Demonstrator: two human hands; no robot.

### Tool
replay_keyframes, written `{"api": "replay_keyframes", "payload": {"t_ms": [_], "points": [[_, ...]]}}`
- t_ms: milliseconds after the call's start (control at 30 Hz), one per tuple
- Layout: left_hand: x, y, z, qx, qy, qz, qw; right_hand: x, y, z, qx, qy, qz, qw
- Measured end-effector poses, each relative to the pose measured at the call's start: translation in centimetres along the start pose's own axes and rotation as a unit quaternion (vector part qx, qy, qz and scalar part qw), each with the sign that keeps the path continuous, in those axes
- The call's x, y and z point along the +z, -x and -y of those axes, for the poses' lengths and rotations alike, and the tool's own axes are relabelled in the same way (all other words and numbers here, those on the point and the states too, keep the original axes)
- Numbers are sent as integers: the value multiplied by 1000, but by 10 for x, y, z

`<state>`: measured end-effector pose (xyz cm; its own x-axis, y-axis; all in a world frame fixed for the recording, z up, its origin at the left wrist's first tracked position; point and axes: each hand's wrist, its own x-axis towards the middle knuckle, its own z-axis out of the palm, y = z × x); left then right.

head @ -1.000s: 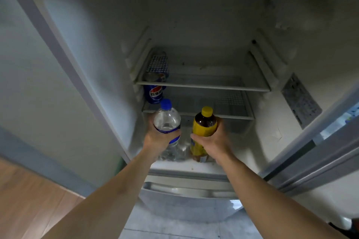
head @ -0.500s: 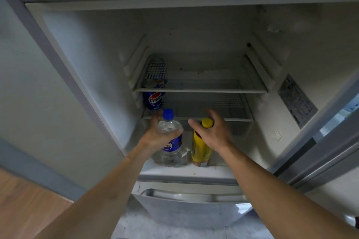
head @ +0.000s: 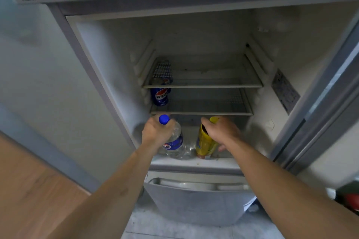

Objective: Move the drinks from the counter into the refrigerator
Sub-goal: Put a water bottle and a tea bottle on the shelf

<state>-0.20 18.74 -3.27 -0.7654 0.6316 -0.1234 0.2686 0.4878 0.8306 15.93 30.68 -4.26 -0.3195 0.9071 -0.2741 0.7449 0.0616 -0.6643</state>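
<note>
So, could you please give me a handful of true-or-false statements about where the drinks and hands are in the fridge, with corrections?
1. The left hand grips the clear water bottle near its blue cap. True.
2. The yellow bottle stands on the upper wire shelf. False: it stands on the fridge floor, below both wire shelves.
3. A blue Pepsi can sits at the left end of the lower wire shelf. True.
4. The right hand holds a can. False: it is at the yellow bottle's neck.
5. The two bottles lie on their sides. False: both stand upright.
</note>
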Motion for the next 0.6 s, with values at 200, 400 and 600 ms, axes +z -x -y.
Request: {"api": "replay_keyframes", "payload": {"t_ms": [200,400,600], "points": [[6,51,13,-85,186,-37,978,5,27,-36,104,-358,87,924],[4,80,23,-199,343,23,918,16,57,-65,158,-491,125,848],[1,103,43,-299,416,43,858,35,83,-79,262,-508,187,799]]}}
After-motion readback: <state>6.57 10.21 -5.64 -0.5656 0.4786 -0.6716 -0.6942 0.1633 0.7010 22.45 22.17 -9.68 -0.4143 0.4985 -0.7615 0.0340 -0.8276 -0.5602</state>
